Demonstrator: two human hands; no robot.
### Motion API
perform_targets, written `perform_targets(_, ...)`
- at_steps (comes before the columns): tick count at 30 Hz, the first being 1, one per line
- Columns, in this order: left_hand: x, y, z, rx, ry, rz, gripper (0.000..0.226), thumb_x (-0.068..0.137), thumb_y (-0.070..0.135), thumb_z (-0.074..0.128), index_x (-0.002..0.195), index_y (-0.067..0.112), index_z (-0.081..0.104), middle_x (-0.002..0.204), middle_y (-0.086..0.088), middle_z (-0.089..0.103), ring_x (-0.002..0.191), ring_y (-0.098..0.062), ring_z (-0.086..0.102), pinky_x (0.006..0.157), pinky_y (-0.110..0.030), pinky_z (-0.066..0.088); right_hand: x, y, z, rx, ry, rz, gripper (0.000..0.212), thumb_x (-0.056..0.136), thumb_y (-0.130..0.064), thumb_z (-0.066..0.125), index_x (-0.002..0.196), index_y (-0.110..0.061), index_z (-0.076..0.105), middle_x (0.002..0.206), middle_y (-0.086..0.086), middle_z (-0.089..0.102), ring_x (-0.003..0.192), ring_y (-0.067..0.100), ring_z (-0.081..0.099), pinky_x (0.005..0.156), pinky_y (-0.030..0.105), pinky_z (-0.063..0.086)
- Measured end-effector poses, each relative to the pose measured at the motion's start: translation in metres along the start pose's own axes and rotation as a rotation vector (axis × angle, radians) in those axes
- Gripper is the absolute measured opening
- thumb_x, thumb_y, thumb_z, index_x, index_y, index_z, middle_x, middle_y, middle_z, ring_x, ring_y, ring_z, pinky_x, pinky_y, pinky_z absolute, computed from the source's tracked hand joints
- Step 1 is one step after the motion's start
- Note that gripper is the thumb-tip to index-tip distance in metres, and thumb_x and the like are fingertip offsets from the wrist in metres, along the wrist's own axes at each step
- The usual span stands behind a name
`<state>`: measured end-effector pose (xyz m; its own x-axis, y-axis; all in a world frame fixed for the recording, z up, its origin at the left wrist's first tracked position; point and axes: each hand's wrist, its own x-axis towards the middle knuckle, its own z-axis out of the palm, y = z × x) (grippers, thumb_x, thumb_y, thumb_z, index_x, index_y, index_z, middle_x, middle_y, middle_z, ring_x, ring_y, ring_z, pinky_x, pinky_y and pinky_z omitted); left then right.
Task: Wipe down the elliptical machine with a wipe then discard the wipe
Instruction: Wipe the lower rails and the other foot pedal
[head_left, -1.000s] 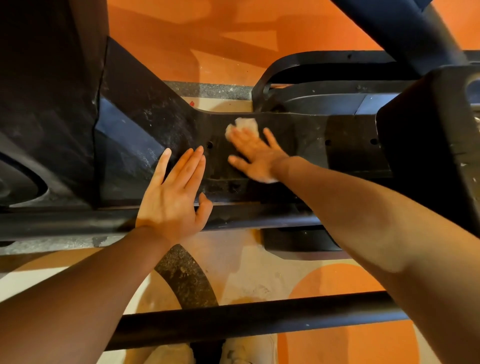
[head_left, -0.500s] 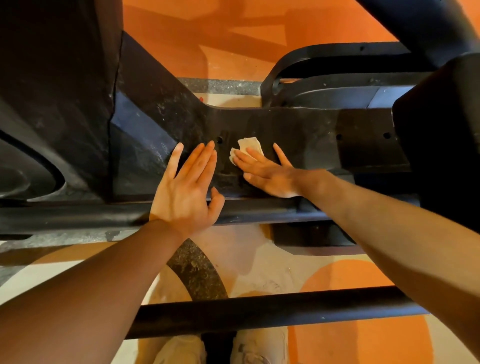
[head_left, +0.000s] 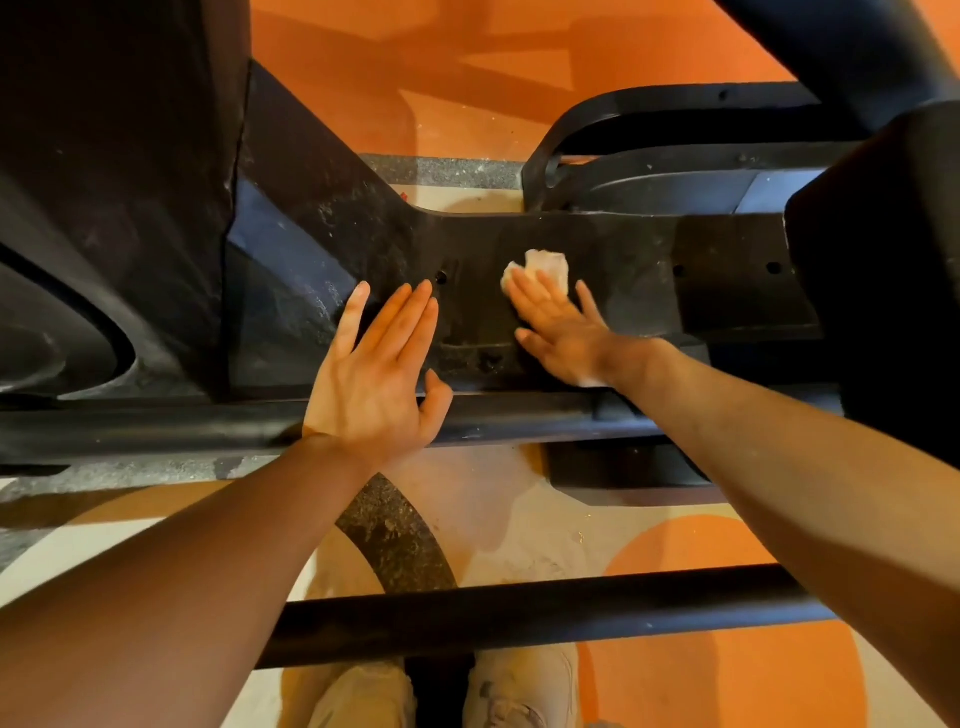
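Fingers (head_left: 540, 299) press wipe (head_left: 545, 267) (crumpled) onto frame (head_left: 649, 280)

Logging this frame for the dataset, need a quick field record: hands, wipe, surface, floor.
left hand: flat, fingers straight, resting on the black machine frame, holds nothing
right hand: flat, fingers straight, pressing the wipe onto the frame
wipe: white, crumpled, partly under the right fingertips, not discarded
surface: elliptical frame black, dusty, small holes visible
bars: two dark horizontal bars below the arms
floor: orange with pale patches
task stage: wiping under way
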<state>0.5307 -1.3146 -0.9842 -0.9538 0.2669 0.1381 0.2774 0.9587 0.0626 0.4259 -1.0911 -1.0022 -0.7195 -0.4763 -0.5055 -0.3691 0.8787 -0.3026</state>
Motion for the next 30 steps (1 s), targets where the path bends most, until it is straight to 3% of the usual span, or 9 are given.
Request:
perform_targets(4, 0.0, 0.001, -0.001, -0.016, 0.013, 0.002, 0.061, 0.093, 0.031, 0.037, 0.144, -0.002, 0.045, 0.153, -0.016, 0.04, 0.143, -0.028, 0.037, 0.122, -0.053, 0.013, -0.004, -0.003, 0.004, -0.006, -0.088, -0.096, 0.06, 0.107, -0.024, 0.028, 0.155, -0.034, -0.008, 0.161, -0.015, -0.017, 0.147, 0.01, -0.02, 0.113, 0.043, -0.023)
perform_targets(7, 0.0, 0.001, -0.002, -0.006, 0.015, 0.009, 0.061, 0.093, 0.031, 0.037, 0.144, -0.001, 0.044, 0.154, -0.016, 0.039, 0.144, -0.027, 0.037, 0.122, -0.053, 0.012, 0.0, 0.004, 0.005, -0.004, -0.055, -0.174, 0.068, 0.104, -0.004, 0.034, 0.155, -0.033, 0.001, 0.163, -0.013, -0.007, 0.149, 0.013, -0.013, 0.115, 0.041, -0.018)
perform_targets(12, 0.0, 0.002, -0.003, 0.063, -0.08, -0.023, 0.066, 0.094, 0.037, 0.029, 0.15, 0.003, 0.036, 0.16, -0.012, 0.03, 0.148, -0.023, 0.027, 0.124, -0.048, 0.005, 0.005, 0.013, 0.014, 0.068, 0.07, -0.18, 0.079, 0.094, 0.014, 0.042, 0.151, -0.038, 0.026, 0.162, -0.005, 0.019, 0.149, 0.026, 0.016, 0.122, 0.045, 0.016)
perform_targets(17, 0.002, 0.005, -0.006, 0.138, -0.186, -0.091, 0.072, 0.095, 0.045, 0.006, 0.158, 0.01, 0.01, 0.166, -0.005, 0.004, 0.153, -0.017, 0.002, 0.123, -0.043, -0.008, -0.013, -0.005, 0.0, 0.099, 0.102, -0.038, 0.039, 0.099, -0.016, 0.049, 0.137, -0.019, 0.056, 0.143, 0.009, 0.051, 0.133, 0.029, 0.046, 0.114, 0.04, 0.032)
perform_targets(19, 0.002, 0.007, -0.009, 0.171, -0.201, -0.106, 0.067, 0.099, 0.042, 0.004, 0.158, 0.01, 0.004, 0.166, -0.006, -0.002, 0.153, -0.018, -0.003, 0.123, -0.042, -0.008, -0.03, -0.014, -0.005, 0.046, 0.16, -0.026, 0.034, 0.093, -0.041, 0.057, 0.12, -0.022, 0.065, 0.12, 0.007, 0.062, 0.11, 0.028, 0.058, 0.103, 0.041, 0.042)
perform_targets(22, -0.002, 0.015, -0.022, 0.189, -0.203, -0.167, 0.062, 0.103, 0.038, 0.007, 0.158, 0.01, 0.004, 0.166, -0.007, -0.003, 0.153, -0.02, -0.003, 0.123, -0.042, -0.006, -0.056, -0.02, -0.003, 0.009, 0.236, -0.069, 0.021, 0.087, -0.051, 0.059, 0.092, -0.033, 0.068, 0.111, 0.007, 0.066, 0.101, 0.027, 0.061, 0.1, 0.045, 0.045)
perform_targets(24, -0.009, 0.023, -0.036, 0.13, -0.205, -0.212, 0.06, 0.104, 0.038, 0.009, 0.157, 0.01, 0.009, 0.166, -0.007, 0.003, 0.153, -0.02, 0.001, 0.124, -0.042, -0.003, -0.072, -0.026, -0.005, 0.023, 0.227, -0.063, 0.018, 0.092, -0.044, 0.057, 0.102, -0.033, 0.068, 0.118, 0.008, 0.064, 0.108, 0.028, 0.059, 0.104, 0.041, 0.042)
perform_targets(27, -0.027, 0.032, -0.058, 0.136, -0.228, -0.18, 0.059, 0.105, 0.038, 0.012, 0.157, 0.01, 0.013, 0.166, -0.007, 0.008, 0.153, -0.02, 0.004, 0.123, -0.042, -0.002, -0.098, -0.038, -0.014, 0.121, 0.129, 0.009, 0.037, 0.101, -0.016, 0.047, 0.137, -0.025, 0.053, 0.139, 0.012, 0.051, 0.122, 0.031, 0.051, 0.106, 0.03, 0.034)
perform_targets(30, -0.043, 0.036, -0.081, 0.161, -0.211, -0.145, 0.057, 0.106, 0.037, 0.016, 0.156, 0.01, 0.018, 0.165, -0.007, 0.013, 0.152, -0.021, 0.01, 0.123, -0.042, 0.003, -0.125, -0.051, -0.027, 0.052, 0.197, -0.012, 0.049, 0.097, 0.003, 0.045, 0.141, -0.018, 0.051, 0.143, 0.013, 0.049, 0.128, 0.033, 0.049, 0.109, 0.03, 0.033)
